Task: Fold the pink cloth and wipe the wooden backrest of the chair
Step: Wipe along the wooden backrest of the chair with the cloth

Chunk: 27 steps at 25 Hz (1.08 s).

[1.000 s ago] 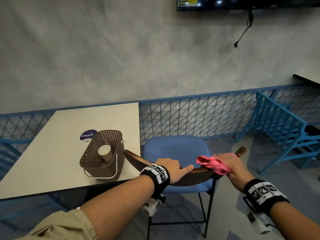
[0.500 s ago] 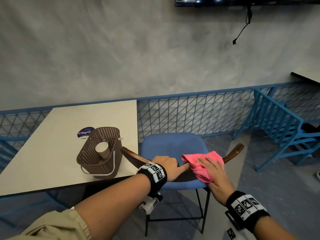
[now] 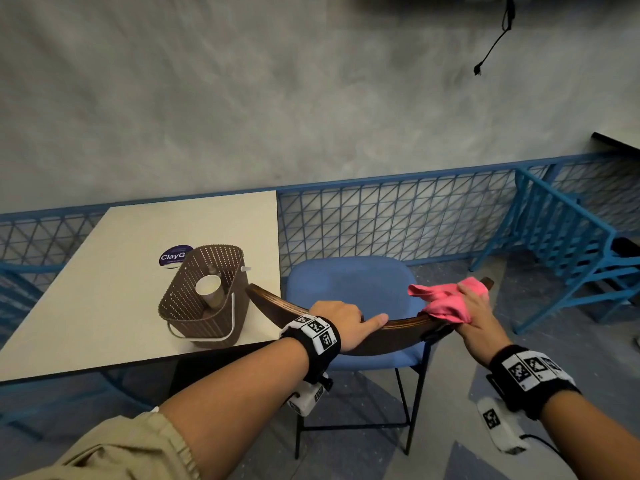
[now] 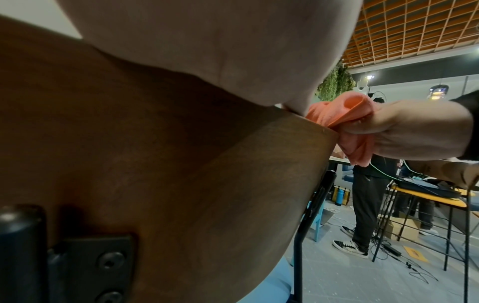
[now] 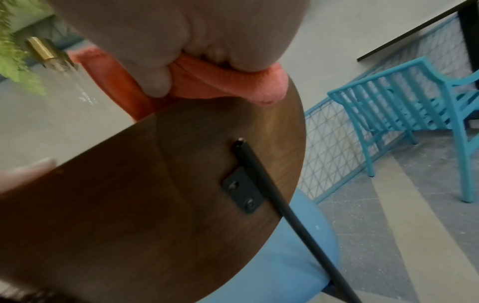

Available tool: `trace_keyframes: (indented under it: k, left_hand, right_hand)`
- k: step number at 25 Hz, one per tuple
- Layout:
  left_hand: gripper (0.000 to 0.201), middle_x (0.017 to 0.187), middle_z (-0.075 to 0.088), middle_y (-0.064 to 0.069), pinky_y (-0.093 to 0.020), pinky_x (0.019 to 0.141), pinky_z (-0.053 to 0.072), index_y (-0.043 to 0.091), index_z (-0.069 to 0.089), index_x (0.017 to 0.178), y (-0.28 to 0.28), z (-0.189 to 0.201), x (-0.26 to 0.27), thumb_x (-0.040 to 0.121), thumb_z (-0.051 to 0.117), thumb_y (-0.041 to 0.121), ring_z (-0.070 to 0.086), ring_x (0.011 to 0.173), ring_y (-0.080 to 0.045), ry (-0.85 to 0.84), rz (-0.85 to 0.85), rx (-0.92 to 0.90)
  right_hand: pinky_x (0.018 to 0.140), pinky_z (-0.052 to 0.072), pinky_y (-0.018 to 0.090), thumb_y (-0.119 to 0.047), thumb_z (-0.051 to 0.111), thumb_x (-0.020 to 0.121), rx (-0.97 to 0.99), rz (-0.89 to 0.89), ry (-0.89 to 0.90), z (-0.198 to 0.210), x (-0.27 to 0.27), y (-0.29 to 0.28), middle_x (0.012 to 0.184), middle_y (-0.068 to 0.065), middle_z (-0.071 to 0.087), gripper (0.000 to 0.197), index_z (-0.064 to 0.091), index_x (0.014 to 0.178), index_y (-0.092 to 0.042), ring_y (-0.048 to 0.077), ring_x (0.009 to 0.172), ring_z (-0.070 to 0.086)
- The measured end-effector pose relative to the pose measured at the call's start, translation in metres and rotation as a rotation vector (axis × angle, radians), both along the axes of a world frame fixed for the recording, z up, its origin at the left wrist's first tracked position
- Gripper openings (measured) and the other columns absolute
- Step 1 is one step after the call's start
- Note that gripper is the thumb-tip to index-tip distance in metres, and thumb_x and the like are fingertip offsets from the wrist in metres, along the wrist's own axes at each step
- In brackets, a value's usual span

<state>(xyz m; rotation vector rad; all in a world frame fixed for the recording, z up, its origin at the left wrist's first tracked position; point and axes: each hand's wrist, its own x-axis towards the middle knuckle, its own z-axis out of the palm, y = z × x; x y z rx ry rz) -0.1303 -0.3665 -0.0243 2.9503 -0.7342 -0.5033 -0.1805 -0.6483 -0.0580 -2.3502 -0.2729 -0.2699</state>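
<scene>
— Where was the right hand [image 3: 475, 308] at that moment?

— Clamped on the pink cloth [image 3: 446, 301], thumb and fingers curled round the bunched fabric and pressing it against the right end of the wooden backrest [image 3: 398, 329]. The wrist view showed the cloth draped over the top edge there, squeezed between palm and wood.

— And the left hand [image 3: 341, 322]?

— It gripped the backrest near the middle, fingers wrapped over the top edge to the front, thumb lying along the rim and pointing toward the cloth. A stretch of bare wood lay between the two hands.

— Beyond the hands?

— The chair's blue seat [image 3: 349, 289] sat below the curved backrest. Just left of the chair stood the worktop [image 3: 121, 289], carrying a brown perforated basket [image 3: 204, 299] with a paper cup [image 3: 209, 289] inside. A blue mesh railing [image 3: 398, 220] ran behind.
</scene>
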Motion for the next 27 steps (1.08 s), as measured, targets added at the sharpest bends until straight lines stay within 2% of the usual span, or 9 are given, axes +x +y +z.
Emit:
trace_keyframes:
  k: [1, 5, 9, 12, 15, 16, 20, 24, 27]
  left_hand:
    - [0.089, 0.068, 0.062, 0.0, -0.036, 0.065, 0.046, 0.02, 0.065, 0.074, 0.0, 0.0, 0.0, 0.081, 0.005, 0.085, 0.059, 0.07, -0.021, -0.002, -0.002, 0.003]
    - [0.088, 0.063, 0.054, 0.0, -0.035, 0.06, 0.038, 0.017, 0.062, 0.073, -0.001, -0.002, 0.001, 0.082, 0.004, 0.082, 0.055, 0.068, -0.025, -0.043, -0.038, 0.03]
    - [0.093, 0.062, 0.051, 0.001, -0.032, 0.054, 0.03, 0.019, 0.064, 0.085, 0.0, -0.004, -0.001, 0.077, -0.005, 0.082, 0.053, 0.067, -0.027, -0.062, -0.088, 0.064]
    - [0.084, 0.067, 0.056, 0.001, -0.034, 0.06, 0.037, 0.02, 0.06, 0.076, 0.001, -0.001, -0.001, 0.082, 0.003, 0.082, 0.055, 0.071, -0.025, -0.041, -0.036, 0.033]
    - [0.079, 0.072, 0.06, 0.001, -0.036, 0.066, 0.043, 0.022, 0.058, 0.077, 0.001, 0.0, -0.003, 0.084, 0.007, 0.082, 0.057, 0.074, -0.024, -0.009, 0.0, 0.013]
    - [0.079, 0.073, 0.06, 0.001, -0.037, 0.066, 0.043, 0.022, 0.058, 0.078, 0.001, 0.001, -0.004, 0.084, 0.007, 0.082, 0.058, 0.074, -0.023, -0.009, 0.0, 0.017]
    - [0.079, 0.074, 0.061, 0.001, -0.037, 0.066, 0.044, 0.022, 0.06, 0.084, 0.001, -0.001, -0.006, 0.085, 0.008, 0.081, 0.059, 0.075, -0.025, -0.026, -0.012, 0.01]
    - [0.061, 0.107, 0.07, -0.008, -0.041, 0.077, 0.046, 0.024, 0.046, 0.13, 0.005, 0.0, -0.007, 0.098, 0.011, 0.062, 0.065, 0.1, -0.033, -0.087, -0.013, -0.092]
    - [0.048, 0.126, 0.063, -0.009, -0.046, 0.09, 0.048, 0.024, 0.03, 0.146, 0.009, 0.006, -0.008, 0.105, 0.013, 0.04, 0.061, 0.11, -0.034, -0.053, -0.051, -0.113]
  right_hand:
    - [0.118, 0.008, 0.038, 0.001, 0.059, 0.085, -0.013, -0.018, 0.002, 0.0, -0.005, 0.01, 0.127, -0.054, 0.038, 0.072, 0.056, 0.101, -0.07, 0.006, 0.129, 0.028]
    - [0.122, 0.003, 0.049, -0.002, 0.054, 0.078, -0.051, -0.008, 0.095, -0.019, -0.029, 0.045, 0.15, -0.028, 0.03, 0.087, 0.033, 0.13, -0.068, 0.008, 0.148, 0.013]
    - [0.123, 0.0, 0.044, -0.014, 0.049, 0.091, -0.093, 0.155, 0.082, -0.029, -0.036, 0.04, 0.153, -0.038, 0.017, 0.071, 0.027, 0.143, -0.055, -0.003, 0.148, 0.005]
    - [0.123, 0.009, 0.05, -0.017, 0.049, 0.092, -0.05, 0.098, 0.081, -0.021, -0.026, 0.009, 0.153, -0.029, 0.027, 0.064, 0.037, 0.132, -0.065, 0.001, 0.148, 0.014]
    - [0.121, 0.014, 0.038, -0.003, 0.057, 0.089, 0.11, -0.019, 0.057, -0.002, -0.019, -0.009, 0.13, -0.056, 0.034, 0.072, 0.054, 0.1, -0.075, 0.007, 0.14, 0.028]
    - [0.117, 0.019, 0.033, -0.008, 0.056, 0.086, 0.121, -0.04, 0.029, 0.005, -0.018, -0.009, 0.124, -0.056, 0.039, 0.067, 0.056, 0.096, -0.074, 0.009, 0.136, 0.034]
    - [0.095, 0.037, 0.038, -0.018, 0.054, 0.082, -0.259, -0.009, -0.064, 0.026, -0.014, 0.026, 0.11, -0.033, 0.062, 0.045, 0.063, 0.103, -0.057, 0.008, 0.105, 0.053]
    - [0.087, 0.037, 0.037, -0.029, 0.043, 0.072, -0.569, -0.027, 0.191, 0.034, -0.011, 0.095, 0.095, -0.005, 0.073, 0.021, 0.059, 0.086, -0.027, 0.022, 0.094, 0.063]
    - [0.079, 0.043, 0.036, -0.034, 0.04, 0.086, -0.573, -0.003, 0.42, 0.046, 0.01, 0.139, 0.102, 0.012, 0.071, 0.025, 0.061, 0.085, -0.02, 0.034, 0.097, 0.064]
